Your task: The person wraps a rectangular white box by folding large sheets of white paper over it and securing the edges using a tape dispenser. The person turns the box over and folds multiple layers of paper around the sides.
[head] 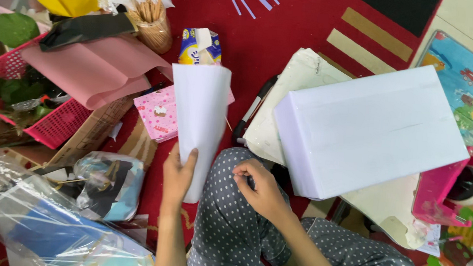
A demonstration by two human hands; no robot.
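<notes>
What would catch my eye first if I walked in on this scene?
Probably the white paper cone at the centre, held upright by the left hand over a red carpet, with the right hand curled beside it above a polka-dot trouser knee. To the right lies a big white box. At upper left, sheets of pink paper spill over a pink basket of green leaves.
</notes>
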